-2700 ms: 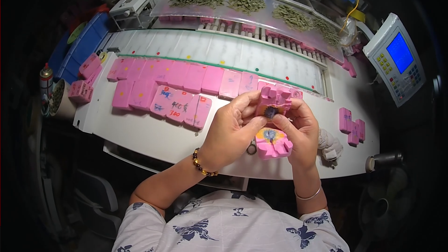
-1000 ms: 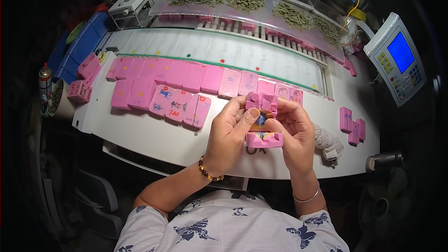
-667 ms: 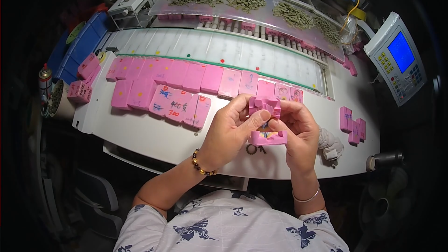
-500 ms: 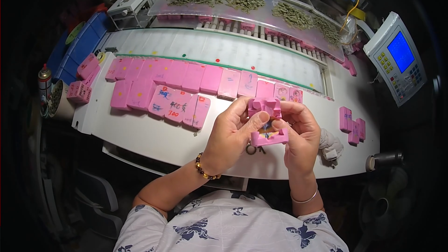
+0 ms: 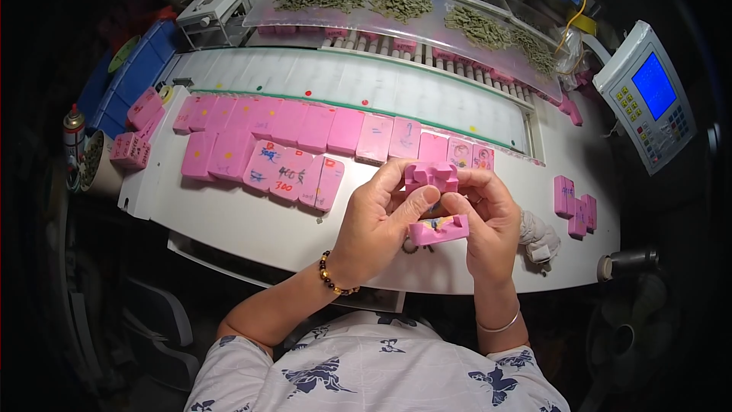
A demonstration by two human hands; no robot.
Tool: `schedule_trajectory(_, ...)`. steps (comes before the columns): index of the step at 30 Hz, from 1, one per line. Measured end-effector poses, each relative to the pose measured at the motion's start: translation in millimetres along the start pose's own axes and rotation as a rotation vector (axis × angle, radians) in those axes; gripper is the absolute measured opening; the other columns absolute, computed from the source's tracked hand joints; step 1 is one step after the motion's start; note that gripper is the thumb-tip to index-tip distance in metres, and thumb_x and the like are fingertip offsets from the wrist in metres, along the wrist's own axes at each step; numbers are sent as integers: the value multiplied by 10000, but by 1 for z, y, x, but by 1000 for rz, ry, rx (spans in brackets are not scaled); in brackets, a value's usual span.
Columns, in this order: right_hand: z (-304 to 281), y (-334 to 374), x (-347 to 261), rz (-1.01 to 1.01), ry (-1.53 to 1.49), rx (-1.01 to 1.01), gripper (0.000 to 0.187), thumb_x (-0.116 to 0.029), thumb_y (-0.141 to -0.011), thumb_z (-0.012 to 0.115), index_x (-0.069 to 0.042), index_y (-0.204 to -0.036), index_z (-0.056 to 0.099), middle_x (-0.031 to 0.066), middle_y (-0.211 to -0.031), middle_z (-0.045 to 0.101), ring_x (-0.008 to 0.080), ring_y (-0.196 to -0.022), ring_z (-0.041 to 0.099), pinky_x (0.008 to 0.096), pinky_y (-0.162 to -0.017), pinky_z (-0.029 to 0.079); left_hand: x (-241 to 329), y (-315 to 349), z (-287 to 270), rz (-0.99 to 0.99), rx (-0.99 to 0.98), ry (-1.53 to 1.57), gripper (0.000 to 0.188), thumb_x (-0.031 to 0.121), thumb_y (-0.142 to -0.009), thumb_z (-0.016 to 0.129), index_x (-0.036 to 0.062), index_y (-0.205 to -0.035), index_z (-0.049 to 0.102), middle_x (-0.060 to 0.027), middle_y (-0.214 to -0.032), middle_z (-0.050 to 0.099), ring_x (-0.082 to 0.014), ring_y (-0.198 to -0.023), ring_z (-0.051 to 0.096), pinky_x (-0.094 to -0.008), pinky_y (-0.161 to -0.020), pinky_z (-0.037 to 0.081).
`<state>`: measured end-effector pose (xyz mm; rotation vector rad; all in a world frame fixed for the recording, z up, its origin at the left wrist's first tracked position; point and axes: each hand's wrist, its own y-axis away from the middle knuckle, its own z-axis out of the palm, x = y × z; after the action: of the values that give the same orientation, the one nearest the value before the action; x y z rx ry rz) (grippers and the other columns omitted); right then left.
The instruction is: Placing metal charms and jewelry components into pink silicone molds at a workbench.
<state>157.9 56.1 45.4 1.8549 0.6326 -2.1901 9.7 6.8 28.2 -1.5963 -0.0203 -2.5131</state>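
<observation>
My left hand [image 5: 375,217] and my right hand [image 5: 492,210] hold a pink rubber-like mold between them in front of my body. It is parted, with a notched upper part [image 5: 431,174] at the fingers and a lower part [image 5: 442,231] below the thumbs. Yellow and blue colouring shows inside the lower part. Both thumbs reach into the gap, and whatever lies under them is mostly hidden. Whether the two parts are still joined, I cannot tell. Rows of closed pink blocks [image 5: 313,126] stand on the white table [image 5: 213,221] beyond my left hand.
Behind the blocks runs a whitish conveyor belt [image 5: 335,76] with coloured dots. Green pieces lie in heaps on a clear shelf [image 5: 366,21] above rollers. At right are a control panel [image 5: 648,95], several small pink blocks [image 5: 576,206] and a crumpled white cloth [image 5: 537,236].
The mold's lower part has tilted, and less of its inside shows between my thumbs. The dots on the conveyor have shifted left. My arms have hardly moved.
</observation>
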Motion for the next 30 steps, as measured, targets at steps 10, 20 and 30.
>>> schedule_trajectory(10, -6, -4, -4, -4, 120, -55, 169, 48, -874, 633, 44, -1036, 587, 95, -990, 658, 113, -876, 638, 241, -773, 533, 4, -3, -6, -11, -67, -26, 325, 116, -937, 632, -30, -1215, 552, -61, -1012, 654, -85, -875, 643, -211, -664, 534)
schedule_trajectory(20, -4, -1, -1, -67, 59, 72, 233, 54, -859, 652, 26, -1074, 567, 69, -966, 639, 103, -879, 624, 237, -798, 521, 5, 3, 1, 89, -66, 14, 395, -48, -924, 544, -64, -1312, 466, -153, -1182, 629, -167, -1068, 624, -276, -914, 520)
schedule_trajectory(30, -14, -4, -9, -18, 297, -137, 264, 81, -801, 667, 41, -1051, 592, 73, -938, 651, 124, -865, 652, 256, -770, 532, -1, 9, 1, 152, 22, -132, 381, -81, -919, 498, -55, -1300, 489, -157, -1168, 644, -161, -1081, 621, -270, -898, 522)
